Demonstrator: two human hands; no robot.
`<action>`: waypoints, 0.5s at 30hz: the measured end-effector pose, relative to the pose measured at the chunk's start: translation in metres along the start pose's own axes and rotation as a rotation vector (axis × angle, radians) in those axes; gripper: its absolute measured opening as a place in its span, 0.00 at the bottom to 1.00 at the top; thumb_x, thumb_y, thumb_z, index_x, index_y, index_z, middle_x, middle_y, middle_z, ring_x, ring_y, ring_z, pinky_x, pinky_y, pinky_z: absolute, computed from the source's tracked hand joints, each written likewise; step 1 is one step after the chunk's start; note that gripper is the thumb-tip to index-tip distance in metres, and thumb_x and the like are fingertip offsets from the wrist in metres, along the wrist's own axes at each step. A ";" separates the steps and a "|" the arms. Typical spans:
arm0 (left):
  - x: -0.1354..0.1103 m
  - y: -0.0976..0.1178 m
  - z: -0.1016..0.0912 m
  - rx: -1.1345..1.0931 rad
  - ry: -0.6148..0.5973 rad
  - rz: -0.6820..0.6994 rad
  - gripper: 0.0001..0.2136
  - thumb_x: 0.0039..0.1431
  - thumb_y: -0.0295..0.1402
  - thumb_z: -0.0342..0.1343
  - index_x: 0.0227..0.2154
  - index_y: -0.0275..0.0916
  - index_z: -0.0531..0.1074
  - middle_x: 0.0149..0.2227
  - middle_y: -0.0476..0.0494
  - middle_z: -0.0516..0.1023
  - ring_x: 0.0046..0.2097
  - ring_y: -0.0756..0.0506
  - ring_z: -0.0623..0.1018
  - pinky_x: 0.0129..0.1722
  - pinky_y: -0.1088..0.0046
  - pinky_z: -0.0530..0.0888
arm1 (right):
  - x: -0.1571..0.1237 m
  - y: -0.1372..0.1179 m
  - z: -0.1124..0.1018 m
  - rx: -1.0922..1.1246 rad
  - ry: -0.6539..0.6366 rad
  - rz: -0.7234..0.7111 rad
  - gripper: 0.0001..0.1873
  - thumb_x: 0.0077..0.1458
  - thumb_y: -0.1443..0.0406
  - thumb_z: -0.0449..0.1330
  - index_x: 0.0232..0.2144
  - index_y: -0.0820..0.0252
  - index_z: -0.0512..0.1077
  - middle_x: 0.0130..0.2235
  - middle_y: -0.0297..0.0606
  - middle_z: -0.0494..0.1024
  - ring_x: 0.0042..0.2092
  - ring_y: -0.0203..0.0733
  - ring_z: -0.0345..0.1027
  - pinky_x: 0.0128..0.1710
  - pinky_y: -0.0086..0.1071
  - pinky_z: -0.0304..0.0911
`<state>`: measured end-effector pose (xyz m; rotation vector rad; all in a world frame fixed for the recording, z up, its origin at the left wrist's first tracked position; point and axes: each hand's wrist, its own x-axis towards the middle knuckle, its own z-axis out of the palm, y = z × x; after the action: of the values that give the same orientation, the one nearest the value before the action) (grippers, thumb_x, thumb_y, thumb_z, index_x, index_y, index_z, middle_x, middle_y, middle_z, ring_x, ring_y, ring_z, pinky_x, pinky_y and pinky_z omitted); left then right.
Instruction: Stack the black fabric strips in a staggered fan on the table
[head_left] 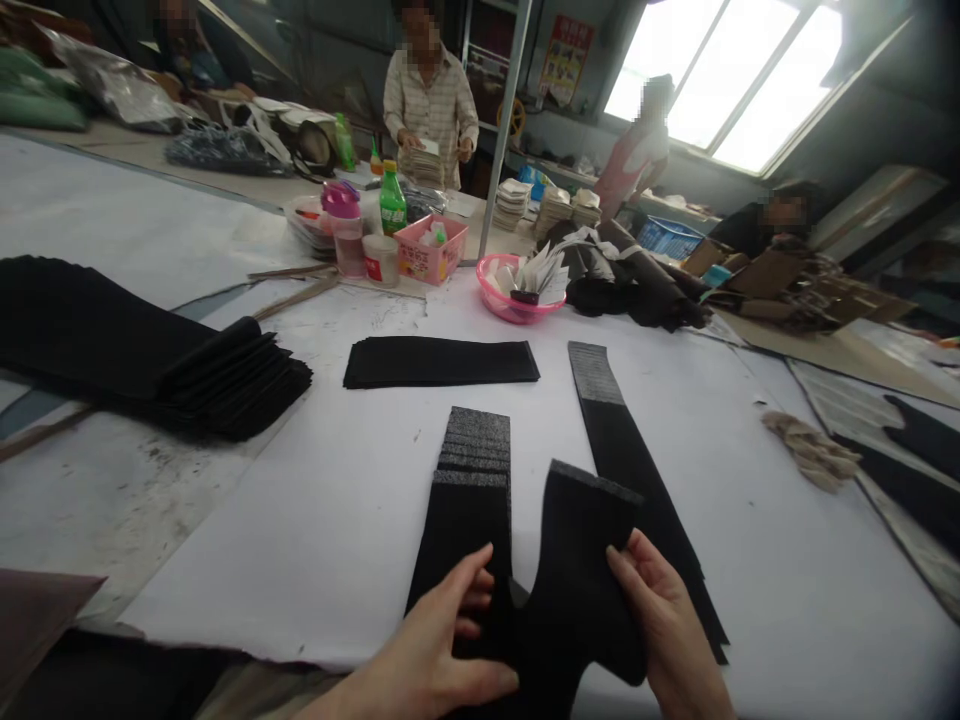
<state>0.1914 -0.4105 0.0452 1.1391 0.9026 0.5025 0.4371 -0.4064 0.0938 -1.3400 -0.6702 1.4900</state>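
Note:
My right hand [671, 620] pinches the edge of a black fabric piece [581, 560] with a grey strip along its top end. This piece is lifted and bent above the table. My left hand [442, 635] lies over a fanned stack of black strips [472, 510] with grey speckled ends, its thumb spread from the curled fingers and touching black material. Right of the held piece, a second fanned stack of black strips [637, 470] runs at a slant, partly covered by it. Farther back lies a neat black stack [442, 362], set crosswise.
A large pile of black pieces [150, 350] sits at left. Behind are a pink basin [517, 310] of pale pieces, a pink basket [431, 250], a green bottle [392, 200] and a metal pole [504, 130]. A crumpled glove [810, 450] lies right. Several people are beyond.

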 end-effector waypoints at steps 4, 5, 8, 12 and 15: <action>-0.001 0.038 -0.015 -0.061 0.057 0.177 0.37 0.42 0.32 0.69 0.58 0.45 0.63 0.57 0.42 0.68 0.57 0.38 0.68 0.58 0.62 0.65 | -0.007 0.005 0.034 0.040 -0.222 0.109 0.12 0.57 0.60 0.61 0.42 0.56 0.67 0.36 0.37 0.76 0.32 0.38 0.70 0.33 0.31 0.66; -0.002 0.043 -0.016 -0.137 -0.008 0.163 0.30 0.46 0.34 0.67 0.54 0.43 0.67 0.53 0.42 0.72 0.53 0.39 0.72 0.55 0.62 0.68 | -0.006 0.010 0.039 0.014 -0.242 0.100 0.10 0.58 0.60 0.60 0.40 0.57 0.68 0.35 0.36 0.76 0.32 0.37 0.70 0.34 0.31 0.66; -0.005 0.045 -0.014 -0.409 -0.110 0.057 0.17 0.58 0.38 0.57 0.49 0.36 0.72 0.42 0.40 0.79 0.43 0.42 0.78 0.45 0.66 0.73 | 0.003 0.027 0.047 -0.110 -0.242 0.040 0.09 0.59 0.59 0.59 0.33 0.58 0.66 0.32 0.34 0.74 0.31 0.36 0.67 0.33 0.30 0.64; -0.002 0.028 -0.014 -0.573 -0.041 -0.035 0.19 0.57 0.39 0.59 0.49 0.35 0.71 0.38 0.40 0.80 0.38 0.44 0.79 0.41 0.68 0.74 | 0.022 0.047 0.047 -0.308 -0.205 -0.010 0.12 0.57 0.57 0.60 0.31 0.59 0.66 0.28 0.33 0.72 0.31 0.38 0.66 0.30 0.29 0.63; 0.003 0.013 -0.021 -0.508 0.011 -0.084 0.24 0.52 0.41 0.62 0.50 0.36 0.70 0.30 0.44 0.79 0.31 0.45 0.79 0.37 0.69 0.75 | 0.038 0.054 0.046 -0.371 -0.216 -0.049 0.10 0.56 0.59 0.60 0.35 0.60 0.69 0.33 0.36 0.75 0.37 0.42 0.70 0.37 0.33 0.66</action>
<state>0.1770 -0.3919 0.0539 0.6352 0.7695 0.6263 0.3808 -0.3825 0.0416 -1.4338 -1.1550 1.5330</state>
